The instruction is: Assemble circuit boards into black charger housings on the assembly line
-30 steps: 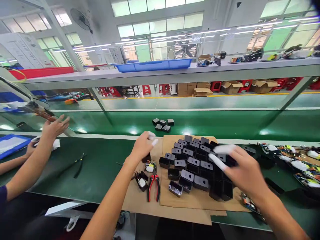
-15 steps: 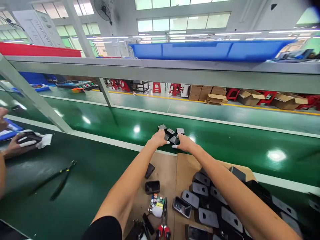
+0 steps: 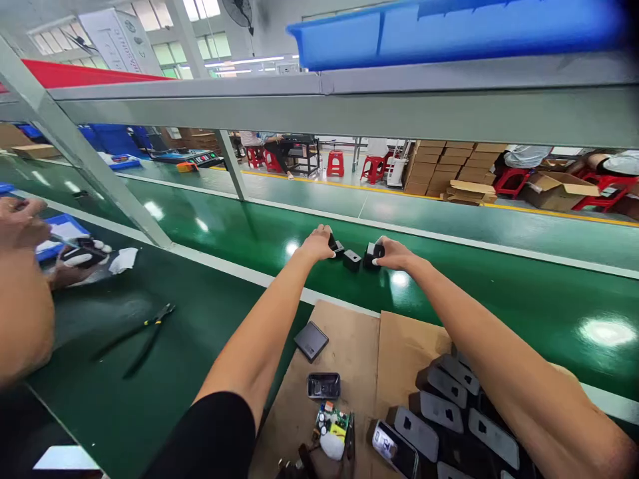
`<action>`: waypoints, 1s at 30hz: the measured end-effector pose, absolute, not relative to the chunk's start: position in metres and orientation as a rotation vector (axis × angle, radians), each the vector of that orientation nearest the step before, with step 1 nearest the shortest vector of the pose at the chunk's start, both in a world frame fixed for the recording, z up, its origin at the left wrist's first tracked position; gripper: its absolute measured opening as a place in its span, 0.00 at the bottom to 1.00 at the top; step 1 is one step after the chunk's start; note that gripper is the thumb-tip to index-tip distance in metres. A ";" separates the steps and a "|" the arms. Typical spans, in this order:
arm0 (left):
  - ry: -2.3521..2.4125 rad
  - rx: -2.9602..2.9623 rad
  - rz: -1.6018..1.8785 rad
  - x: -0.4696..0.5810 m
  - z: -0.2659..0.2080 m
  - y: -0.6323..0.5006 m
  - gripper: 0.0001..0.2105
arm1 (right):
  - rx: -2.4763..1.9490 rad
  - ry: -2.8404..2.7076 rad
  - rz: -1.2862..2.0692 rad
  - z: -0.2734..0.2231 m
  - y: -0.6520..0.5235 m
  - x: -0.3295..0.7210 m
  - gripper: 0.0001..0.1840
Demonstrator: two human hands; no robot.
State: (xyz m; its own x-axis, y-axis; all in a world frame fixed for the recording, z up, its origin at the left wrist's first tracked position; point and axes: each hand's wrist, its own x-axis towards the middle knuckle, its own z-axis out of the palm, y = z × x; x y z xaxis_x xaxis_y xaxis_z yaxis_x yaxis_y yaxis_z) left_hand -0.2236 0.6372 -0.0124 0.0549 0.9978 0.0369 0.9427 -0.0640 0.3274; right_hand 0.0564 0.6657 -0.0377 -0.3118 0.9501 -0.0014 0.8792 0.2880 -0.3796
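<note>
Both of my arms reach forward over the green belt. My left hand (image 3: 318,243) is closed at the left side of small black box-shaped casings (image 3: 339,247), partly hidden by its fingers. My right hand (image 3: 394,253) grips another black casing (image 3: 371,255), with white-covered fingertips on its side. Between the hands a black casing (image 3: 352,260) with a small hole in its top rests on the belt. On the cardboard nearer me lie a flat dark cover (image 3: 311,340), an open black shell (image 3: 323,385) and a green circuit board (image 3: 331,423).
Many grey-topped black casings (image 3: 442,411) crowd the cardboard (image 3: 349,326) at right. Cutting pliers (image 3: 150,332) lie on the dark mat at left, beside a co-worker's hands (image 3: 74,259) holding a black part. A shelf beam (image 3: 319,113) with a blue bin (image 3: 449,33) crosses above.
My hands have moved apart, and the casings between them are spread differently on the belt. My view has tilted down and turned left. The flat cover on the cardboard shows more fully.
</note>
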 end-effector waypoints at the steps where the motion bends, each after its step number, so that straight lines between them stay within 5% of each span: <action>1: 1.989 2.098 0.361 -0.223 -0.017 0.644 0.22 | -1.664 -2.347 0.507 -0.045 0.672 0.051 0.21; 9: 1.872 1.850 0.360 -0.239 -0.042 0.683 0.18 | -1.492 -2.258 0.809 -0.069 0.704 0.012 0.15; 16: 1.749 1.425 0.786 -0.257 -0.056 0.669 0.19 | -1.357 -1.678 1.111 -0.067 0.700 -0.002 0.24; 22: 1.504 1.096 1.063 -0.262 -0.070 0.629 0.19 | -1.128 -1.332 1.589 -0.066 0.676 -0.051 0.15; 30: 1.334 0.960 1.198 -0.252 -0.036 0.605 0.16 | -0.978 -1.119 1.768 -0.042 0.645 -0.051 0.15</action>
